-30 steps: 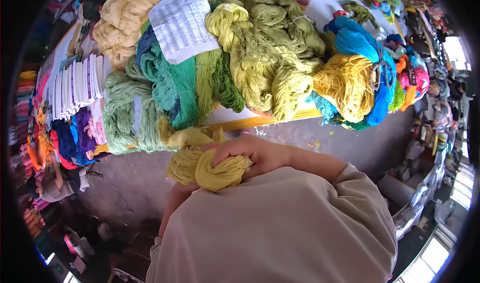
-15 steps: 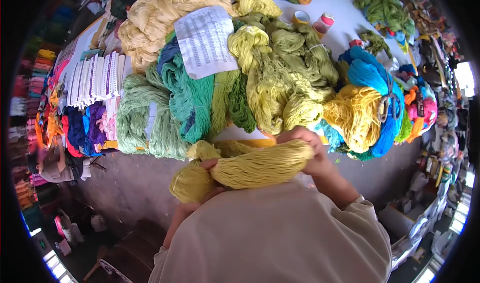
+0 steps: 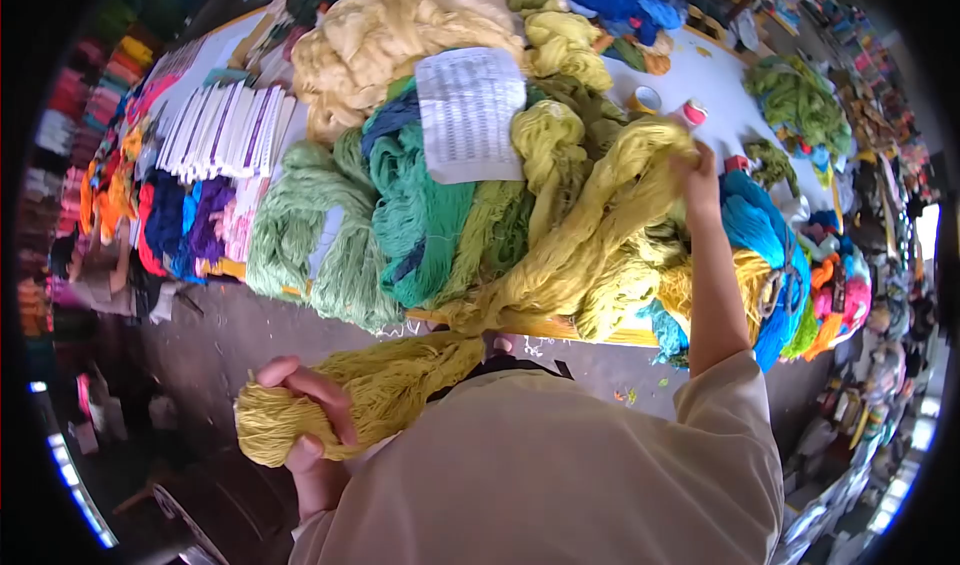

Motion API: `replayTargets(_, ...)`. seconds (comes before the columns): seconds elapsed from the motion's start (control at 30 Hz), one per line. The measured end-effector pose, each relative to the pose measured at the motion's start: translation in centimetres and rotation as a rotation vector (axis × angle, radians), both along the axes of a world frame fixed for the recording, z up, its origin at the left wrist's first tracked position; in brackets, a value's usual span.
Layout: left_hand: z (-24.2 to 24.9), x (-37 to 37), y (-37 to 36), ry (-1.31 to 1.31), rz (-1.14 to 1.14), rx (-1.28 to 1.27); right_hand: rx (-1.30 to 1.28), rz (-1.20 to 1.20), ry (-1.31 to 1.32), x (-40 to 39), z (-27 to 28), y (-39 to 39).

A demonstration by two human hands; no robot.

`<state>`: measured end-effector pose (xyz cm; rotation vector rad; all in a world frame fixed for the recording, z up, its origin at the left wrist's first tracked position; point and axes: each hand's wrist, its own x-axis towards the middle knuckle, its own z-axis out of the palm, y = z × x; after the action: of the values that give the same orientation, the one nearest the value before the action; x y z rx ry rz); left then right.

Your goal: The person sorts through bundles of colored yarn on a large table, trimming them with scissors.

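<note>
A long olive-yellow skein of yarn (image 3: 570,245) stretches between my two hands, narrowing to a twist near the table's front edge. My left hand (image 3: 310,405), low at the left in front of my body, is closed around the skein's near end. My right hand (image 3: 692,170) reaches far out over the table at the right and grips the other end, its fingers partly hidden. Under the raised part lie olive-green skeins (image 3: 550,145) and pale yellow-green yarn (image 3: 630,285). A printed sheet of paper (image 3: 470,115) rests on the yarn left of the skein.
Teal skeins (image 3: 420,225), sage-green skeins (image 3: 300,215) and cream skeins (image 3: 390,45) cover the table. Spiral-bound books (image 3: 225,130) stand at the left. Blue yarn (image 3: 760,225), a tape roll (image 3: 645,100) and a pink-topped cone (image 3: 692,113) are at the right. Another person (image 3: 100,270) is at far left.
The skein, bunched between my hands before, is now pulled out long. My right hand has moved up and away over the table; my left hand has moved down and left.
</note>
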<state>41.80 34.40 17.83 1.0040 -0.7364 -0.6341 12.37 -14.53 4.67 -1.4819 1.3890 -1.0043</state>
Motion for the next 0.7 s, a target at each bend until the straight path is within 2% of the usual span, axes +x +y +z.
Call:
replayTargets(0.03, 0.2, 0.7, 0.4, -0.022, -0.017, -0.042, -0.334, 0.022, 0.476, -1.2, -4.1, -2.1)
replayTargets(0.1, 0.5, 0.7, 0.6, 0.026, 0.06, 0.128, -0.528, 0.148, 0.462, 1.7, -5.9, -1.3)
replayTargets(0.13, 0.3, 1.3, 0.6, 0.047, 0.056, 0.225, -0.51, 0.179, 0.453, 4.7, -4.7, 0.8)
replayTargets(0.17, -0.3, 1.8, -0.1, 0.022, 0.0, 0.221, -0.607, 0.277, 0.377, 7.9, -4.4, 2.5)
replayTargets(0.2, -0.6, 1.9, -0.4, 0.066, -0.018, 0.304, -0.667, 0.451, 0.302, 11.4, -2.0, 5.2)
replayTargets(0.23, -0.7, 2.0, -0.8, 0.114, -0.04, 0.383, -0.658, 0.604, 0.431, 14.0, -2.0, 6.8)
replayTargets(0.27, -0.7, 2.4, -1.6, 0.11, -0.112, 0.433, -0.526, 0.708, 0.58, 16.5, -2.7, 8.7)
replayTargets(0.3, -0.8, 2.9, -2.5, 0.109, -0.183, 0.479, -0.361, 0.83, 0.75, 19.6, -0.7, 10.8)
replayTargets(0.37, -2.5, 4.5, -3.7, -0.125, -0.289, 0.465, -0.447, 0.877, 0.724, 23.3, -2.5, 12.2)
replayTargets(0.4, -3.1, 4.7, -3.8, 0.034, -0.323, 0.499, -0.519, 0.89, 0.77, 24.8, -3.3, 12.3)
replayTargets(0.53, -4.6, 7.7, -3.0, 0.201, -0.262, 0.477, -0.617, 0.807, 0.775, 26.5, -4.5, 10.5)
replayTargets(0.6, -5.5, 9.8, -2.7, 0.228, -0.271, 0.498, -0.555, 0.878, 0.563, 25.6, -4.4, 8.2)
replayTargets(0.63, -5.9, 10.9, -2.9, 0.234, -0.26, 0.511, -0.356, 0.698, 0.462, 24.8, -3.0, 7.9)
replayTargets(0.7, -6.5, 12.4, -3.6, 0.215, -0.268, 0.506, -0.172, 0.364, 0.158, 22.3, -2.8, 4.8)
